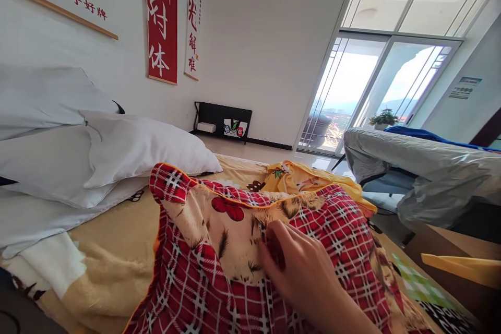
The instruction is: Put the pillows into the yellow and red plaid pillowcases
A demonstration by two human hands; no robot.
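Observation:
A red plaid cloth (176, 266) with orange edging and a beige printed panel (235, 245) lies spread out in front of me on the bed. My right hand (297, 266) reaches in from the lower right, its thumb and fingers curled in a pinch on the middle of this cloth. Beside the fingertips shows a small dark-and-silver bit (261, 230), too small to name for sure. Red fabric is visible between the thumb and the palm. The remaining fingers are partly hidden behind the hand. My left hand is out of view.
White pillows (148, 146) are piled at the left on a tan printed bed cover (113, 229). Behind the plaid cloth lies a yellow printed cloth (309, 177). A plastic-wrapped piece of furniture (410, 151) and a cardboard box (450, 250) are at the right; a low black shelf (223, 109) stands by the wall.

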